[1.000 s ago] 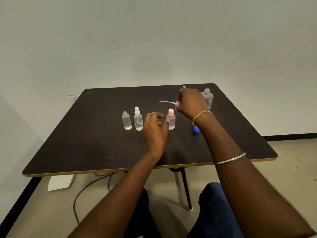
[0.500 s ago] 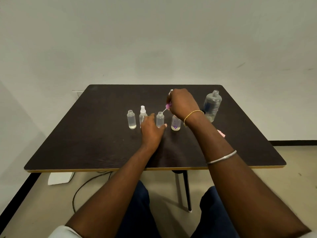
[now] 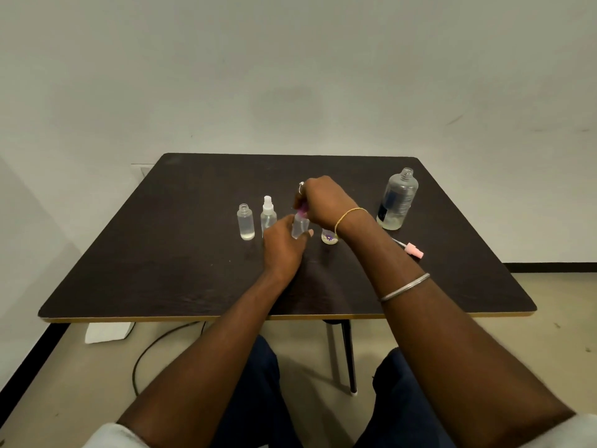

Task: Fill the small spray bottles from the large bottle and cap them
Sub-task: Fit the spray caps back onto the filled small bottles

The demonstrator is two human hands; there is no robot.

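My right hand point(image 3: 326, 202) is pinching a purple spray cap point(image 3: 303, 207) at the mouth of a small clear bottle point(image 3: 300, 226), which my left hand point(image 3: 283, 248) is gripping upright on the dark table point(image 3: 161, 253). To its left a white-capped spray bottle point(image 3: 268, 216) and an open bottle point(image 3: 245, 226) are standing; the uncapped large bottle point(image 3: 397, 198) is standing far right, a pink spray cap point(image 3: 413, 250) lying near it.

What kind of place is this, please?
Probably a plain indoor workroom or office: a bare white wall, a dark table on a beige floor, and a cable lying under it.
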